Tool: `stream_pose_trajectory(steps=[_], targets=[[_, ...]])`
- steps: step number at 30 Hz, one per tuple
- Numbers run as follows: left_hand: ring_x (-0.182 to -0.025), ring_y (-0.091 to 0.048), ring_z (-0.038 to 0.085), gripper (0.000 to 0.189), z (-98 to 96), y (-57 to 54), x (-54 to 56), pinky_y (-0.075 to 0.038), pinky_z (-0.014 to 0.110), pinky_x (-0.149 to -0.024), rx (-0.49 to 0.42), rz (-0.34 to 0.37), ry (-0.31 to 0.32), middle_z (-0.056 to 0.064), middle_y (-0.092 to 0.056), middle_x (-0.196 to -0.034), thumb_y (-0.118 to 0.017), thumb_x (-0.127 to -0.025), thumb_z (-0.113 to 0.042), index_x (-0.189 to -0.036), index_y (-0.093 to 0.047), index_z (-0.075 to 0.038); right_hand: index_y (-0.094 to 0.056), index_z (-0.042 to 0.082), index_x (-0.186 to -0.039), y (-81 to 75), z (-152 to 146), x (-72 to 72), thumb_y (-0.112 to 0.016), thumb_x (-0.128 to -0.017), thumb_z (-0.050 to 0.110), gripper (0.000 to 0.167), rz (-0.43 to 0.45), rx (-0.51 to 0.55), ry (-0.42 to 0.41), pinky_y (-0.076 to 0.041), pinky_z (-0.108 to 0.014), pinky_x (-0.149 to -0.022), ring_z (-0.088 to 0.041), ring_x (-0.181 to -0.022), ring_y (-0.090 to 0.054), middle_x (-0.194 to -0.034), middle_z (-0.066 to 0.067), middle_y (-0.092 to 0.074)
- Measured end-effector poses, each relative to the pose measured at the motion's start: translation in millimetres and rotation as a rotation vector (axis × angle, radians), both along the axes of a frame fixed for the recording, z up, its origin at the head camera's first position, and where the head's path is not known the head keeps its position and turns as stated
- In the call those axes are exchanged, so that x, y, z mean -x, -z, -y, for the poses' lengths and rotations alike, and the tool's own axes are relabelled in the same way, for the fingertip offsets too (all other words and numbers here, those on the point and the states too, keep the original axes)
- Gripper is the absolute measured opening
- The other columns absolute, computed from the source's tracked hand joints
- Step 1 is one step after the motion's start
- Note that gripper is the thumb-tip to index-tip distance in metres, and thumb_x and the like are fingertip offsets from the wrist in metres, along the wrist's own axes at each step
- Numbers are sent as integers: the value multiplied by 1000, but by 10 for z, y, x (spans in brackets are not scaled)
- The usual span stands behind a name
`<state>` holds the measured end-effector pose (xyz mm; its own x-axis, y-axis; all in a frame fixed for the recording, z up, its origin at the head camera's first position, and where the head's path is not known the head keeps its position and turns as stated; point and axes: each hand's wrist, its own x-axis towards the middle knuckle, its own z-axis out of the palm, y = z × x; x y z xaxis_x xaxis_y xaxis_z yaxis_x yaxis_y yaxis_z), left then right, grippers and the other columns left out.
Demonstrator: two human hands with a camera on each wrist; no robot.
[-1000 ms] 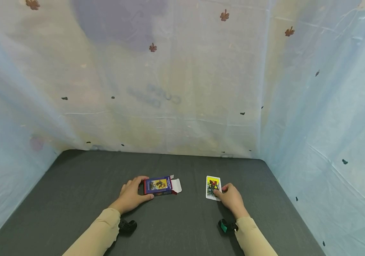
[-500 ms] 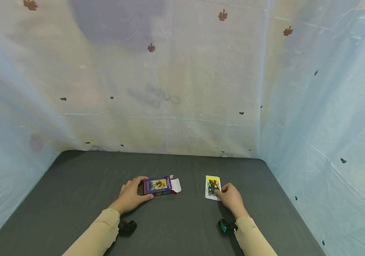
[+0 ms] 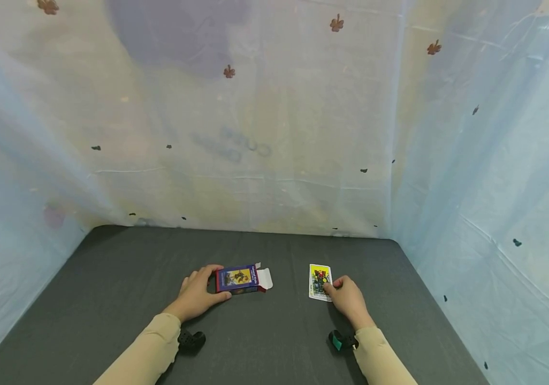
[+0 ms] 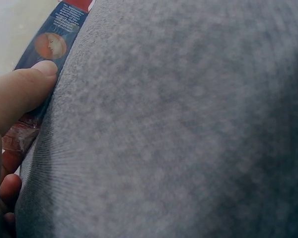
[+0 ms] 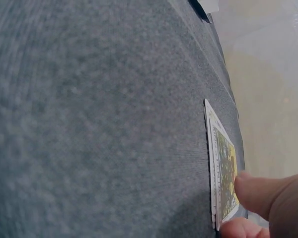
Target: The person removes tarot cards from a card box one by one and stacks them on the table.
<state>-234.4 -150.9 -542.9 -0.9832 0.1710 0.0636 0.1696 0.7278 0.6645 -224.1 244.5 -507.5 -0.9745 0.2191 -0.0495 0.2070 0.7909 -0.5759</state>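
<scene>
My left hand (image 3: 197, 295) grips the closed end of a blue and red card box (image 3: 238, 279), thumb along its near side and fingers at the far side. The box lies on its side on the table, its white end flap (image 3: 265, 278) folded out to the right. In the left wrist view the thumb presses the box's printed narrow side (image 4: 52, 44). To the right, my right hand (image 3: 349, 300) pinches the near right edge of a few stacked picture cards (image 3: 319, 275), thumb on the yellow top card. The right wrist view shows white card edges (image 5: 211, 163) slightly out of line.
A dark grey cloth covers the table (image 3: 265, 342). Pale plastic sheeting (image 3: 274, 160) with leaf marks hangs behind it and along both sides. Each wrist carries a black strap device, the left one (image 3: 191, 341) and the right one (image 3: 342, 340).
The top card has slid slightly to the right under my right thumb, and an edge beneath it shows more at the lower left. My left hand and the box stay put.
</scene>
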Motion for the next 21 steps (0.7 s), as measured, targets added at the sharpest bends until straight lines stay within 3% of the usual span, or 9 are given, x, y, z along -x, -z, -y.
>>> stream_pose_trajectory(steps=[21], targets=[[-104,-45,24,83,-6,4,8,-30,51,-91,9,0,-3,5,-53,-128,-74,-76,-60,-143,-42,-23,-57,-1,-97,0,2,9,-74,-86,36,42,-5,16,-1,-42,-38,-64,-23,-72,-51,-85,-9,-59]])
